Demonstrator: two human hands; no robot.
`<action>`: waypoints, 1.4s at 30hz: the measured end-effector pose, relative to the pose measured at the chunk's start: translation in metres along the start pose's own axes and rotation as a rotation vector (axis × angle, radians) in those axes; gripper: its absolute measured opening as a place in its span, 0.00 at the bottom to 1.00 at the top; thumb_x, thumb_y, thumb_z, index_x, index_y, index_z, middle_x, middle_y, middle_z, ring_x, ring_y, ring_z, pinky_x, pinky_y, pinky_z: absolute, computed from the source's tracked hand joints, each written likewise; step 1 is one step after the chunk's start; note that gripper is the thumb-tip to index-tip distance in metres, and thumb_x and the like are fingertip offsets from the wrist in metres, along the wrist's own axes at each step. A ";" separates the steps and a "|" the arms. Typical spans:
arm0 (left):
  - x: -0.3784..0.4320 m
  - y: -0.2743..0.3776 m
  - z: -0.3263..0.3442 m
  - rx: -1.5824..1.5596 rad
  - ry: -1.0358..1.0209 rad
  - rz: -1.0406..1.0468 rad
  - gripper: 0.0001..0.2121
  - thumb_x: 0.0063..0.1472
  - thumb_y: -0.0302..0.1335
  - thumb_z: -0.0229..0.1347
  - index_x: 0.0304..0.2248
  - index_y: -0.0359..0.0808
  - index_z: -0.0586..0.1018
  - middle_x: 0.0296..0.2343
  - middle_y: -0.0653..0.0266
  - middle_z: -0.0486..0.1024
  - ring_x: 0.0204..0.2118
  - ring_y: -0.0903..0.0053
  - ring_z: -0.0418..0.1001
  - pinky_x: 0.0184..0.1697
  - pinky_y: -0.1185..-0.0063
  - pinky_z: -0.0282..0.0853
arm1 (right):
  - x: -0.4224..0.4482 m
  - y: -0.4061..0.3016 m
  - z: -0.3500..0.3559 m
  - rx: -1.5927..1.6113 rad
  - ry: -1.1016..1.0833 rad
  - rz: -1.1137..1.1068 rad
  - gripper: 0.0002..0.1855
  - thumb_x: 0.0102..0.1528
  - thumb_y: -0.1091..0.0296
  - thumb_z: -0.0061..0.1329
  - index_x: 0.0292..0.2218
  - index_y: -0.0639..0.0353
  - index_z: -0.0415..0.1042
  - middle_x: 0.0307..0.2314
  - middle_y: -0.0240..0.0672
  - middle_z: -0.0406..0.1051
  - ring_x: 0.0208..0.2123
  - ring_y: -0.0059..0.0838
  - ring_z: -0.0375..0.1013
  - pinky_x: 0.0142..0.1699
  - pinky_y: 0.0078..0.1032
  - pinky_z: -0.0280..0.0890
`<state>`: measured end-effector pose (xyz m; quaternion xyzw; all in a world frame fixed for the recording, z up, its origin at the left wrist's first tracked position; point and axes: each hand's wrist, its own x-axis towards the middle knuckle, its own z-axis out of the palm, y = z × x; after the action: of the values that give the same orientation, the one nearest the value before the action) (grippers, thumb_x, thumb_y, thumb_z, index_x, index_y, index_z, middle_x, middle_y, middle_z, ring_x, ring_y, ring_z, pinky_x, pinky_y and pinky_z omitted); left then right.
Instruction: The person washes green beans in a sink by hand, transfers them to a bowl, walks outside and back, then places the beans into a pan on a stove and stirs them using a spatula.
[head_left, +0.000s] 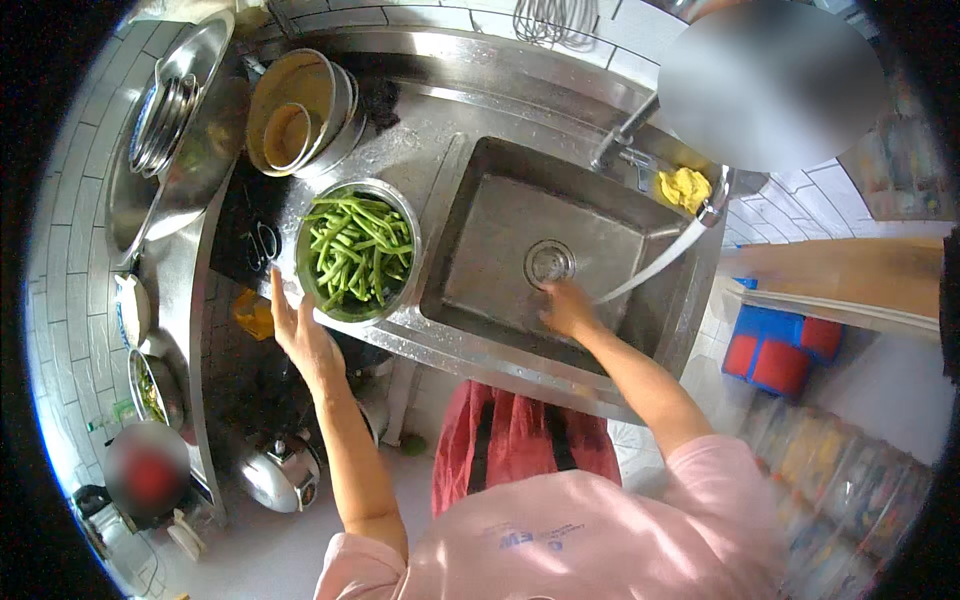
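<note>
A metal bowl (415, 225) heaped with cut green beans (360, 247) stands on the steel drainboard, left of the sink. My left hand (309, 341) is at the bowl's near left side, fingers spread and nothing visible in them; whether it touches the rim is unclear. Down in the steel sink basin (495, 232), my right hand (571, 309) is blurred, its fingers by the round drain strainer (549, 262). I cannot tell whether it grips anything. From the curved faucet spout (721, 196) a white stream of water (660, 262) runs into the basin, right of that hand.
Nested metal pots (337, 142) stand behind the bowl. Scissors (264, 244) lie on a dark surface at its left. A yellow cloth (684, 189) sits by the faucet. A large wok (217, 112) holds stacked dishes at far left. A wire whisk (544, 21) hangs on the wall.
</note>
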<state>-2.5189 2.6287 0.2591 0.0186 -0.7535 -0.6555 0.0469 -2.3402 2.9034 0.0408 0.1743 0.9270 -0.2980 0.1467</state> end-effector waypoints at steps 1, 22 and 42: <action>-0.002 -0.010 -0.007 0.028 0.072 -0.033 0.28 0.50 0.16 0.44 0.53 0.30 0.54 0.54 0.53 0.48 0.56 0.70 0.47 0.56 0.76 0.41 | -0.012 0.047 0.033 -0.114 -0.133 0.148 0.19 0.43 0.64 0.47 0.39 0.60 0.66 0.39 0.49 0.62 0.41 0.45 0.63 0.46 0.35 0.59; -0.109 -0.075 0.049 0.094 -0.548 -0.458 0.22 0.48 0.22 0.51 0.45 0.33 0.63 0.35 0.52 0.70 0.36 0.68 0.69 0.40 0.75 0.63 | -0.076 -0.127 -0.157 1.086 0.371 -0.003 0.07 0.50 0.76 0.44 0.33 0.68 0.68 0.30 0.35 0.68 0.30 0.21 0.68 0.39 0.20 0.65; -0.028 -0.083 -0.005 -0.104 -0.296 -0.522 0.21 0.48 0.22 0.53 0.43 0.29 0.63 0.29 0.56 0.72 0.22 0.75 0.71 0.22 0.78 0.69 | 0.133 -0.400 -0.016 -0.465 -0.242 -0.415 0.53 0.33 0.52 0.61 0.53 0.59 0.44 0.53 0.54 0.39 0.53 0.57 0.42 0.55 0.48 0.45</action>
<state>-2.4937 2.6148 0.1766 0.1137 -0.6874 -0.6785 -0.2325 -2.6263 2.6397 0.2038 -0.0929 0.9618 -0.1207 0.2276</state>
